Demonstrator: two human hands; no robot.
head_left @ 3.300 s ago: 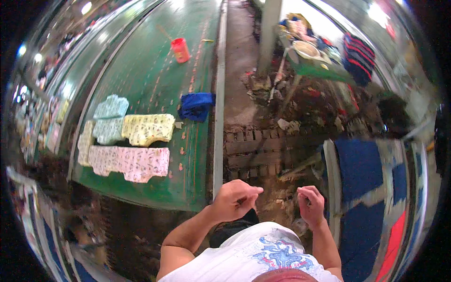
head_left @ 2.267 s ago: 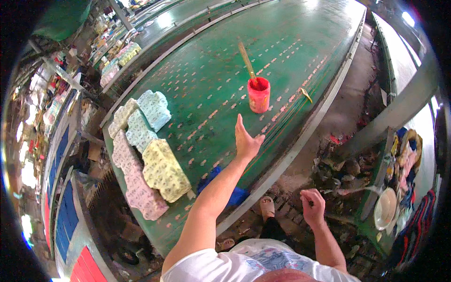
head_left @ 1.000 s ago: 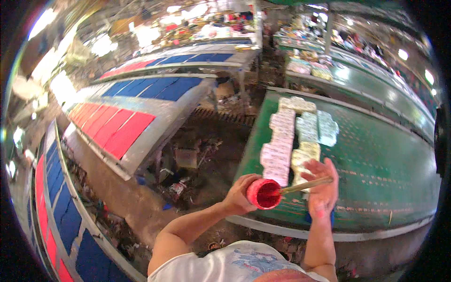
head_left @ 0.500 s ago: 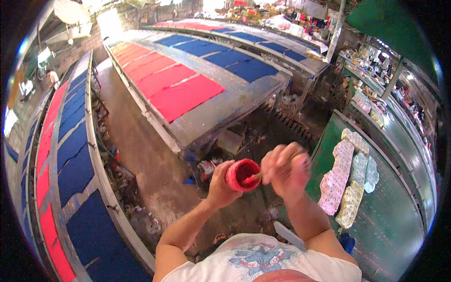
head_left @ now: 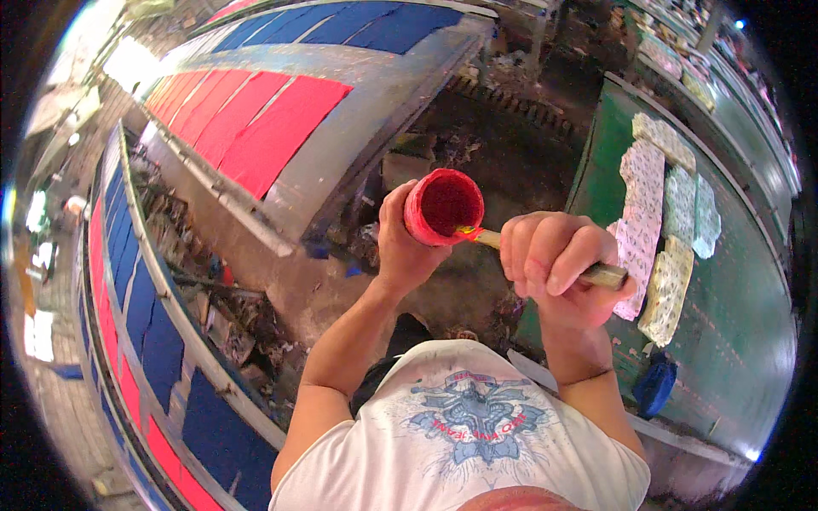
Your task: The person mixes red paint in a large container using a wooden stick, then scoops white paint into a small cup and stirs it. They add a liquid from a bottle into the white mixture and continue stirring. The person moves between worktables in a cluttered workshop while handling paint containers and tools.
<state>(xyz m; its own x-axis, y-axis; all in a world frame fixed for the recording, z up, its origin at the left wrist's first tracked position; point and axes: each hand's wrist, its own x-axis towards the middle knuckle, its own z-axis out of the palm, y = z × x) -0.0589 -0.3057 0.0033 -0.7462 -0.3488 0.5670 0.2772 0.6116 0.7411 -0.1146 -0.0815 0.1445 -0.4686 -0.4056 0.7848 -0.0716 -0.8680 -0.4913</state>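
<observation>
**Red cup & stick, both hands, over the aisle**

- Left hand [head_left: 407,247]: wrapped round the side of a red cup [head_left: 443,207], fingers behind it, thumb side toward the chest. Cup held at chest height, tilted so its mouth faces the camera; inside stained dark red.
- Right hand [head_left: 558,268]: fist clenched on a stick [head_left: 596,274]. Stick runs from the fist leftward & slightly up; its tip rests in the cup at the lower rim, w/ a yellow-red smear where it meets the rim. Butt end pokes out of the fist to the right.
- Cup sits just left of the right fist, joined to it by the stick only; the two hands do not touch.
- Below: white T-shirt [head_left: 464,443] w/ blue-red print.
- Right: green table [head_left: 733,315], printed cloth pieces [head_left: 652,217] in pale pink, green, yellow laid in rows on it; blue bag [head_left: 654,385] at its near edge.
- Left & top: long tables [head_left: 358,102] covered w/ red & blue cloth panels; another row along the far left.
- Between tables: dirt floor [head_left: 503,162], debris, brick rubble under the table edge.
</observation>
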